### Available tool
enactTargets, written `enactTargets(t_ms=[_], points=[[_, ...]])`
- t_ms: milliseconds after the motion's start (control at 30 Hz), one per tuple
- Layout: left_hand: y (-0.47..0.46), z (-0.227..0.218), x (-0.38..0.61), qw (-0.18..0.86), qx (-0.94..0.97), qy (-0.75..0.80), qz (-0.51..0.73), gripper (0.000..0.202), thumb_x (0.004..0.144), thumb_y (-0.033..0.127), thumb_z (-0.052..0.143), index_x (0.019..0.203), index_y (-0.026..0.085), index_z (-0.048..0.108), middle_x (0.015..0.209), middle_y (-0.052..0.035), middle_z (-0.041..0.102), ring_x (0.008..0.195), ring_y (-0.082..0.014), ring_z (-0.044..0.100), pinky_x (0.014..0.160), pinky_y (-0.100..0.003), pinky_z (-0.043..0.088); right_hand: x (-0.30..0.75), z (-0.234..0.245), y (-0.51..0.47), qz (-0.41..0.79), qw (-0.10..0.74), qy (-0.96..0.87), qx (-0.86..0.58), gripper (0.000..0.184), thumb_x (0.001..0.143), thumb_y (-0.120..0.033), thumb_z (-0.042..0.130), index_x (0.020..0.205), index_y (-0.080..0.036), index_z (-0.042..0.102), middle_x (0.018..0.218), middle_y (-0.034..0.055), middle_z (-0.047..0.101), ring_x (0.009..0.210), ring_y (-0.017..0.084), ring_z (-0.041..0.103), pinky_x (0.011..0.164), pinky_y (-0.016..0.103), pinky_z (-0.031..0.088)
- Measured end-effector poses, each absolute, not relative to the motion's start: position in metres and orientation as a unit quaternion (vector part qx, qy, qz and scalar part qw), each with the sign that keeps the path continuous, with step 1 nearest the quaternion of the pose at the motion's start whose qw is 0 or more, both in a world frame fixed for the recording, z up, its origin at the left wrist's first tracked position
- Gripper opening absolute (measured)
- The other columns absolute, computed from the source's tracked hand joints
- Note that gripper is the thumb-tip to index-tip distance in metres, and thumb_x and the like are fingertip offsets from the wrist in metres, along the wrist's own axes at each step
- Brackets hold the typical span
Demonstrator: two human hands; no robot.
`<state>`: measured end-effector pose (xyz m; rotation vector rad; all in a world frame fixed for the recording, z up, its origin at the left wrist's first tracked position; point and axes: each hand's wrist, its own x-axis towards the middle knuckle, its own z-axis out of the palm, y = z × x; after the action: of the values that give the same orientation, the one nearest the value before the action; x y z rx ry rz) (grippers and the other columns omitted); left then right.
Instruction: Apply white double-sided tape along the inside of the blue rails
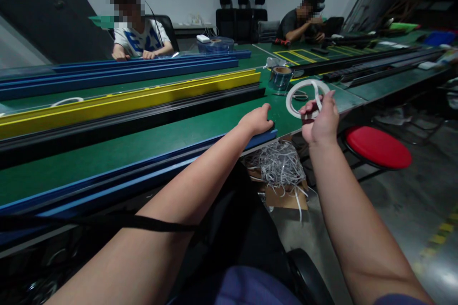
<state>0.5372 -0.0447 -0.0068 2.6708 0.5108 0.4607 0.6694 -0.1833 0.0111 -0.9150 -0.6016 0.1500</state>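
My right hand (324, 119) is closed around a roll of white tape (290, 100), raised over the table's front edge. A loose length of the tape crosses the ring near my fingers. My left hand (255, 120) is at the right end of a long blue profile (263, 139) lying along the front edge. Its fingers are curled, and whether they pinch a bit of tape or only rest by the profile I cannot make out.
Yellow (179, 94) and black (200, 101) profiles lie across the green table (229, 115), with blue profiles (150, 70) behind. A roll of film (280, 78) stands nearby. Below are a cardboard box (286, 198) of tangled strips and a red stool (377, 147). Two co-workers sit opposite.
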Motion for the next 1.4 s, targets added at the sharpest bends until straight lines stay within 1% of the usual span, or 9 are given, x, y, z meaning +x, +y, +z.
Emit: enactTargets(t_ms=[167, 267, 433, 533, 700, 833, 1000, 1200, 1400], points=[[-0.035, -0.003, 0.518, 0.35, 0.837, 0.137, 0.396, 0.024, 0.091, 0.009, 0.051, 0.106, 0.014, 0.068, 0.104, -0.01, 0.076, 0.097, -0.0196, 0.069, 0.091, -0.031, 0.052, 0.582, 0.035, -0.216, 0.218, 0.854, -0.29, -0.372, 0.051, 0.102, -0.065, 0.066, 0.089, -0.02, 0.049, 0.071, -0.0039, 0.047, 0.063, 0.011, 0.053, 0.063, 0.023, 0.052], [-0.031, 0.007, 0.475, 0.435, 0.755, 0.125, 0.475, 0.02, 0.088, 0.008, 0.052, 0.102, 0.014, 0.065, 0.096, -0.0066, 0.073, 0.09, -0.0163, 0.068, 0.088, -0.028, 0.053, 0.538, 0.034, -0.227, 0.293, 0.838, -0.302, -0.349, 0.043, 0.1, -0.057, 0.07, 0.089, -0.018, 0.055, 0.074, -0.0016, 0.05, 0.07, 0.012, 0.057, 0.071, 0.025, 0.055], [-0.057, 0.034, 0.352, 0.442, 0.761, 0.123, 0.459, 0.013, 0.096, 0.025, 0.063, 0.105, 0.016, 0.069, 0.102, -0.007, 0.073, 0.094, -0.0171, 0.068, 0.085, -0.028, 0.053, 0.47, 0.03, -0.222, 0.42, 0.805, -0.282, -0.31, 0.032, 0.095, -0.049, 0.071, 0.101, -0.018, 0.066, 0.082, 0.0012, 0.057, 0.081, 0.016, 0.062, 0.078, 0.028, 0.058], [-0.085, 0.044, 0.283, 0.392, 0.833, 0.104, 0.376, 0.018, 0.099, 0.033, 0.067, 0.107, 0.018, 0.073, 0.108, -0.0088, 0.074, 0.102, -0.0201, 0.069, 0.094, -0.032, 0.054, 0.428, 0.031, -0.215, 0.473, 0.783, -0.275, -0.295, 0.032, 0.098, -0.046, 0.068, 0.113, -0.018, 0.068, 0.101, 0.0047, 0.067, 0.095, 0.017, 0.066, 0.082, 0.027, 0.058], [-0.114, 0.035, 0.211, 0.374, 0.819, 0.191, 0.392, 0.025, 0.103, 0.039, 0.065, 0.117, 0.021, 0.074, 0.117, -0.0086, 0.074, 0.112, -0.0218, 0.067, 0.102, -0.033, 0.051, 0.371, 0.025, -0.209, 0.48, 0.713, -0.39, -0.33, 0.034, 0.1, -0.043, 0.073, 0.123, -0.019, 0.068, 0.113, 0.0063, 0.07, 0.097, 0.016, 0.066, 0.088, 0.026, 0.057], [-0.119, 0.017, 0.177, 0.474, 0.689, 0.321, 0.445, 0.03, 0.099, 0.048, 0.069, 0.107, 0.02, 0.078, 0.108, -0.0076, 0.077, 0.103, -0.0229, 0.07, 0.094, -0.033, 0.053, 0.345, 0.013, -0.208, 0.51, 0.616, -0.49, -0.347, 0.035, 0.101, -0.044, 0.073, 0.123, -0.017, 0.07, 0.1, 0.0052, 0.071, 0.083, 0.014, 0.065, 0.081, 0.025, 0.056], [-0.121, -0.001, 0.137, 0.582, 0.573, 0.374, 0.44, 0.035, 0.09, 0.05, 0.081, 0.108, 0.02, 0.079, 0.102, -0.0067, 0.078, 0.093, -0.0204, 0.071, 0.085, -0.029, 0.055, 0.327, -0.002, -0.206, 0.478, 0.522, -0.605, -0.364, 0.024, 0.102, -0.034, 0.067, 0.117, -0.016, 0.073, 0.108, 0.0057, 0.071, 0.098, 0.016, 0.066, 0.088, 0.025, 0.053], [-0.122, -0.013, 0.101, 0.588, 0.539, 0.429, 0.423, 0.04, 0.076, 0.046, 0.092, 0.1, 0.018, 0.078, 0.096, -0.0066, 0.077, 0.082, -0.018, 0.069, 0.075, -0.027, 0.056, 0.315, -0.019, -0.196, 0.435, 0.434, -0.703, -0.359, 0.025, 0.099, -0.032, 0.066, 0.118, -0.016, 0.072, 0.112, 0.0074, 0.071, 0.097, 0.019, 0.066, 0.083, 0.027, 0.053], [-0.118, -0.008, 0.072, 0.494, 0.579, 0.473, 0.444, 0.036, 0.072, 0.047, 0.093, 0.083, 0.019, 0.073, 0.086, -0.0065, 0.074, 0.077, -0.0195, 0.068, 0.072, -0.03, 0.058, 0.3, -0.032, -0.177, 0.449, 0.409, -0.724, -0.327, 0.026, 0.099, -0.034, 0.067, 0.118, -0.017, 0.072, 0.109, 0.0074, 0.07, 0.094, 0.019, 0.064, 0.085, 0.029, 0.052]])
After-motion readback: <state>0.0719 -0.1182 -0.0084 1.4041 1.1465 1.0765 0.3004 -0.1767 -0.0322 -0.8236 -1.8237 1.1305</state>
